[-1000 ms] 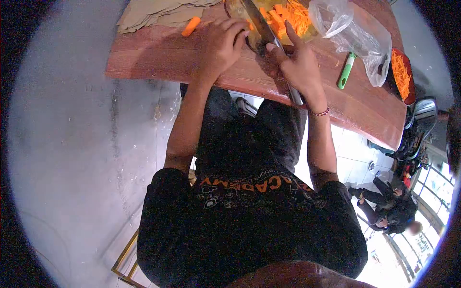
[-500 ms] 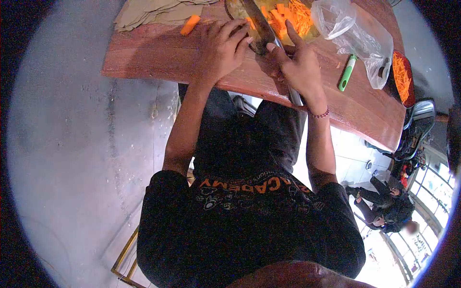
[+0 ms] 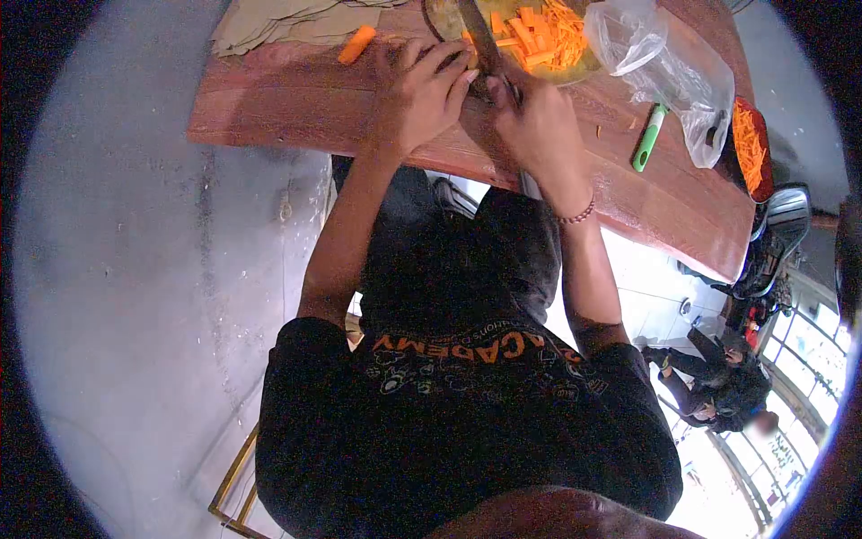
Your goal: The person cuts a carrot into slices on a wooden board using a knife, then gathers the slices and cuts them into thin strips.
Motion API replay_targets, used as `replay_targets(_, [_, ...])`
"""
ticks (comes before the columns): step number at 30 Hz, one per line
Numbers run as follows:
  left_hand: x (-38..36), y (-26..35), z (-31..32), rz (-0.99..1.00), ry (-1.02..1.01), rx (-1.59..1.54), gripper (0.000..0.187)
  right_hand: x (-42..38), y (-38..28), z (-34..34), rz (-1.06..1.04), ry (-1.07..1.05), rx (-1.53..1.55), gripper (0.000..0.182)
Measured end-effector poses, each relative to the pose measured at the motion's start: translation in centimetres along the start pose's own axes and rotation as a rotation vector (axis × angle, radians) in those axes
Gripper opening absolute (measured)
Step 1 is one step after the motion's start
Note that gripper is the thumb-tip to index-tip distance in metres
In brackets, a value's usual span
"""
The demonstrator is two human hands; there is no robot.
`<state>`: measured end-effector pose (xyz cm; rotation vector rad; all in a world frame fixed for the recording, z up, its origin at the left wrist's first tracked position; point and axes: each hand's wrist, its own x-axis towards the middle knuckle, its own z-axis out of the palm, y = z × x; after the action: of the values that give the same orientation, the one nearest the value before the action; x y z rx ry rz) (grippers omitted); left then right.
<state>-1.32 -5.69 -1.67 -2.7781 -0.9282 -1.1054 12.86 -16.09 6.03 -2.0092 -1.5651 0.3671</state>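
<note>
My right hand [image 3: 539, 130] is closed round the handle of a knife [image 3: 479, 34], its dark blade pointing away over a round board [image 3: 438, 20]. My left hand [image 3: 424, 99] is beside the blade with its fingers bent and pressed at the board's near edge. A bit of orange carrot shows at those fingertips; most of it is hidden by the hand. On the board, to the right of the blade, lie carrot sticks [image 3: 530, 34] and thin carrot shreds [image 3: 567, 36]. A short carrot chunk [image 3: 357, 44] rests on the table left of the board.
Brown paper-like sheets [image 3: 283, 22] lie at the table's [image 3: 269, 108] far left. To the right are a clear plastic bag [image 3: 673, 76], a green-handled tool [image 3: 649, 139] and a red container [image 3: 765, 184] of shredded carrot. A person [image 3: 723, 382] sits in the background at right.
My right hand has moved slightly left and its fingers have closed more round the knife handle. The blade has shifted and stands closer to my left fingertips. My left hand has barely moved.
</note>
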Motion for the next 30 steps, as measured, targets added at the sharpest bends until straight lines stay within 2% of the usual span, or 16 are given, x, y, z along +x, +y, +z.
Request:
replay_targets(5, [-0.2,-0.2,0.0,0.001,-0.014,0.013,0.026,2.8,0.2,0.4,-0.002,0.017,0.085,0.030])
replay_targets(7, [-0.3,-0.1,-0.1,-0.027,-0.025,-0.040,0.027,3.5,0.7,1.0,-0.080,0.102,0.060,0.026])
replay_targets(11, [-0.2,0.1,-0.5,-0.044,-0.038,-0.035,0.028,3.1,0.8,0.4,-0.041,0.110,0.091,0.026])
replay_targets(13, [-0.2,0.3,-0.4,-0.049,0.011,-0.011,0.028,2.2,0.8,0.1,-0.015,0.132,0.142,0.034])
replay_targets(17, [-0.3,0.0,0.1,-0.072,0.050,-0.130,0.027,1.1,0.2,-0.2,0.009,0.026,0.091,0.036])
replay_targets(19, [-0.1,0.3,-0.6,-0.041,0.044,-0.018,0.026,0.8,0.2,0.2,-0.075,0.066,0.085,0.027])
replay_targets(22, [-0.1,0.4,-0.9,-0.060,-0.006,0.008,0.026,0.7,0.2,0.5,-0.006,0.035,0.058,0.036])
replay_targets(25, [-0.1,0.4,-1.0,-0.041,-0.012,0.031,0.027,0.4,-0.4,0.2,0.055,-0.011,0.114,0.035])
replay_targets(30, [-0.2,0.0,-0.6,-0.017,-0.010,0.032,0.029,0.5,-0.3,0.5,-0.024,0.022,0.048,0.033])
